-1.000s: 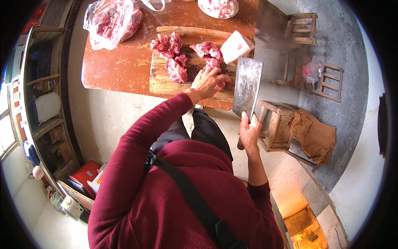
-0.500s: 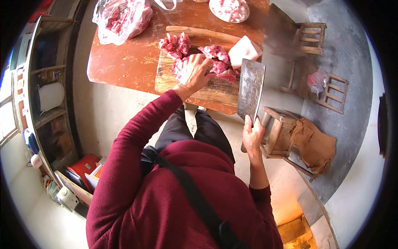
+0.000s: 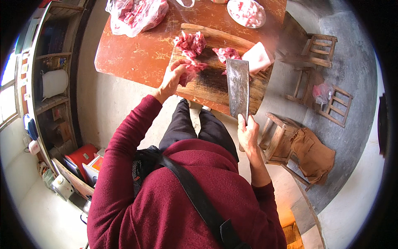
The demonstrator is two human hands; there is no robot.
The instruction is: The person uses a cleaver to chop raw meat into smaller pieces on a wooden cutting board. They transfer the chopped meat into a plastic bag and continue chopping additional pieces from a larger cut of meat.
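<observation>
A strip of red meat (image 3: 188, 78) lies at the left edge of the cutting board (image 3: 209, 91), and there's your left hand (image 3: 169, 79) right on it, fingers bent and clamped on its left end. Over to your right hand (image 3: 248, 133): it's wrapped firmly round the handle of the cleaver (image 3: 238, 85), thumb uppermost, the broad dark blade pointing away from you across the right half of the board. Whether that blade touches the wood, you can't tell from here. Just beyond the strip sits a heap of meat chunks (image 3: 190, 42); a smaller chunk (image 3: 226, 54) shows beside the blade's far end, and to its right is a thick pale slab (image 3: 258, 57). All this is on the reddish-brown table (image 3: 134, 56). Toward its far side you have a clear plastic bag (image 3: 155, 20) full of meat on the left, a white dish (image 3: 250, 26) of pale pieces on the right. Out right, a brown cloth (image 3: 313, 155) drapes beside a wooden stool (image 3: 278, 139).
</observation>
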